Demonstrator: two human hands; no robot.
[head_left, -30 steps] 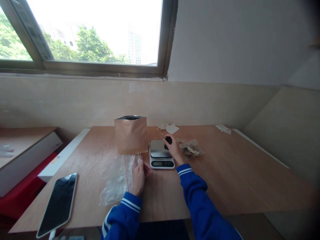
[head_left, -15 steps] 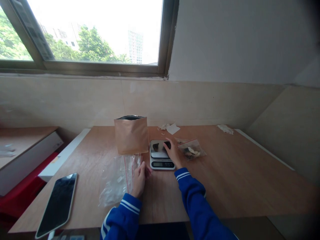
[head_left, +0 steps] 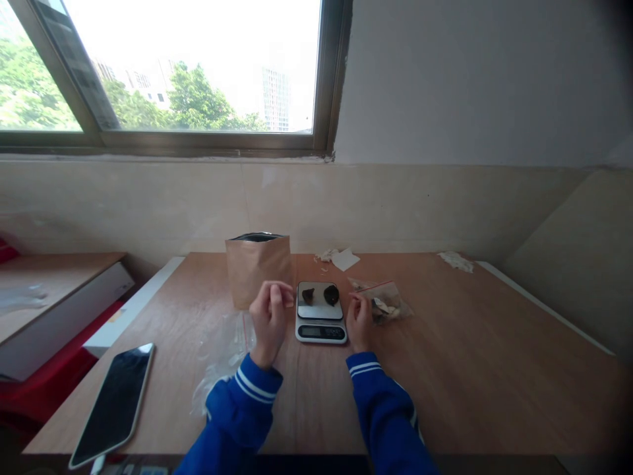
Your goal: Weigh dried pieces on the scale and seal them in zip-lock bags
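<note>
A white digital kitchen scale (head_left: 321, 333) lies between my hands. On its plate rest two dark, shrivelled pieces, a small one (head_left: 308, 295) on the left and a rounder one (head_left: 331, 295) on the right. My left hand (head_left: 268, 320) is raised just left of the scale, fingers curled in, nothing visible in them. Close by the scale's right edge, my right hand (head_left: 359, 320) has its fingers closed; what they hold, if anything, is hidden. Beside it lies a red-edged zip bag (head_left: 388, 305) with pale and dark pieces. Clear plastic bags (head_left: 220, 359) lie partly behind my left hand and sleeve.
An open brown stand-up pouch (head_left: 254, 267) stands behind my left hand. Paper scraps (head_left: 345, 259) lie at the table's back, and a crumpled white piece (head_left: 455, 261) farther right. A large phone or tablet (head_left: 113, 406) with a cable lies at the left front.
My right hand has left the dark piece on the plate and drawn back to the scale's right side. My left hand has lifted off the plastic bags and moved forward.
</note>
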